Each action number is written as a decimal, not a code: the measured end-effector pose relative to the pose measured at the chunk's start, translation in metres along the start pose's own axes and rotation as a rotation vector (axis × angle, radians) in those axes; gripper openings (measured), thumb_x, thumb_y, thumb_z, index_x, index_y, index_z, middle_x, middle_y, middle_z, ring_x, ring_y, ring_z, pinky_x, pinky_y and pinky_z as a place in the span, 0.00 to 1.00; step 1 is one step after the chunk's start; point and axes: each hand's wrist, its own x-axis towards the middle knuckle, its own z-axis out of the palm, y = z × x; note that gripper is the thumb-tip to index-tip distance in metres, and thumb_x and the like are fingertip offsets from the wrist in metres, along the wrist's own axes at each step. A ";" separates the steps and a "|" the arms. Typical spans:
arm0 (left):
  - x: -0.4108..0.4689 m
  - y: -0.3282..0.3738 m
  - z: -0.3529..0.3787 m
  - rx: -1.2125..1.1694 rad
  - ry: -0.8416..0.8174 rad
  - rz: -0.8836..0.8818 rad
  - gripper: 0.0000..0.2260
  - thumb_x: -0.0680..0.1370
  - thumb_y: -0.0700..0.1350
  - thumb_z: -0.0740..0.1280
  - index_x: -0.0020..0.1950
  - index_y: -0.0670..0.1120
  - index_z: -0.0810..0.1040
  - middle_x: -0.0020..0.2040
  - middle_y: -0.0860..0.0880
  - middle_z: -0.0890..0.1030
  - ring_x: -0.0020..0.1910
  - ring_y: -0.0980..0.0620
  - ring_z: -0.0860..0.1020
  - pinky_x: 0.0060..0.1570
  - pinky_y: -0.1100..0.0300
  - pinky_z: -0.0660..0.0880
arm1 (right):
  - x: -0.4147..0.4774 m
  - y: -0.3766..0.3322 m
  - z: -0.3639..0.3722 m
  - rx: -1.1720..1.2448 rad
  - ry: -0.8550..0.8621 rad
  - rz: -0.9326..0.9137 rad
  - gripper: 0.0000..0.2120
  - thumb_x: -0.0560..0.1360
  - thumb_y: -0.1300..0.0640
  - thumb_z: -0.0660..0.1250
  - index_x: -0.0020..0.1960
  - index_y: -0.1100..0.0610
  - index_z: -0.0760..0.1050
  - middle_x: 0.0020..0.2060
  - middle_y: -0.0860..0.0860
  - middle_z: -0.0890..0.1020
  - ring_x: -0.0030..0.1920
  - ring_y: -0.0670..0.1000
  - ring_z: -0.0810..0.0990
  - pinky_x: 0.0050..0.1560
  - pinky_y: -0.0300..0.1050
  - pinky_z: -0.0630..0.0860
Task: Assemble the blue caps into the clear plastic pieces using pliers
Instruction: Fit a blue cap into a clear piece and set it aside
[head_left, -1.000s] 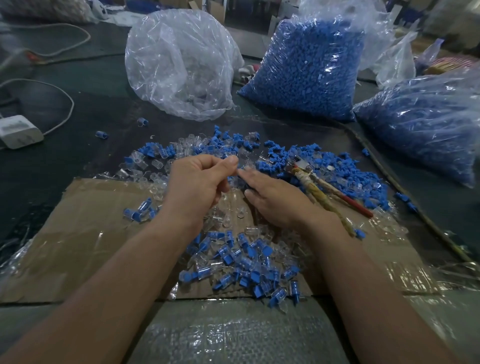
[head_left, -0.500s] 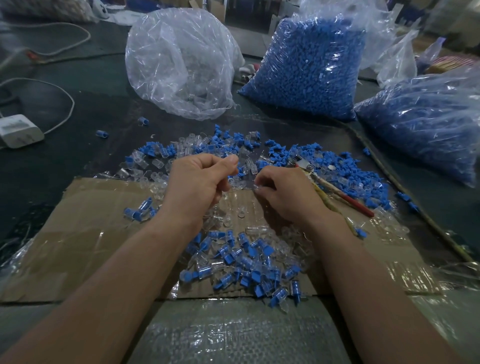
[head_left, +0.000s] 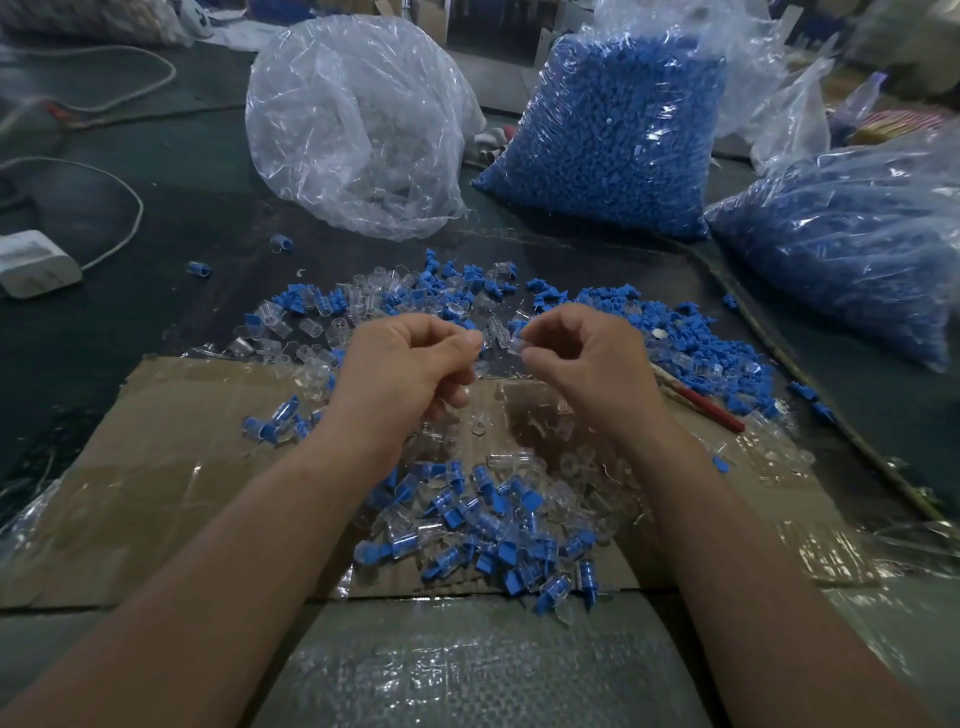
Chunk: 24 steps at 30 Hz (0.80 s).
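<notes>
The right hand (head_left: 587, 364) pinches a clear piece (head_left: 511, 344) ready for capping; at its nine o'clock the left hand (head_left: 410, 364) curls its fingers, contents unclear.

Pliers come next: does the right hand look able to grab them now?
Probably, once emptied: the right hand pinches a clear piece, but the pliers lie partly uncovered beside its wrist.

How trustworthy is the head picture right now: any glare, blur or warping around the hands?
Head view: dim, even light, no hard shadows; head view: white glare on the clear bag and the plastic sheet at the near edge; head view: wide-angle bowing toward the borders; head view: the clear piece pinched by the right hand nearly vanishes against the pile.
</notes>
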 end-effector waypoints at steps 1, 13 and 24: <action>0.000 -0.001 0.001 0.014 -0.024 0.001 0.02 0.73 0.39 0.69 0.40 0.43 0.78 0.28 0.51 0.79 0.25 0.58 0.77 0.25 0.67 0.74 | -0.002 -0.003 -0.001 0.080 0.013 -0.008 0.11 0.71 0.62 0.69 0.40 0.47 0.74 0.36 0.43 0.78 0.35 0.37 0.77 0.37 0.28 0.72; -0.001 -0.001 0.001 -0.012 -0.152 -0.015 0.04 0.72 0.36 0.68 0.43 0.44 0.80 0.34 0.50 0.82 0.33 0.55 0.81 0.33 0.65 0.78 | -0.017 -0.021 -0.002 0.235 -0.134 -0.091 0.09 0.69 0.66 0.70 0.42 0.52 0.76 0.38 0.49 0.80 0.39 0.46 0.80 0.41 0.37 0.78; -0.002 0.002 0.000 -0.038 -0.125 0.028 0.04 0.72 0.35 0.68 0.38 0.40 0.76 0.28 0.50 0.80 0.27 0.55 0.79 0.27 0.66 0.75 | -0.015 -0.017 -0.005 0.294 -0.099 -0.049 0.10 0.68 0.62 0.73 0.41 0.50 0.75 0.35 0.46 0.79 0.35 0.42 0.77 0.39 0.34 0.76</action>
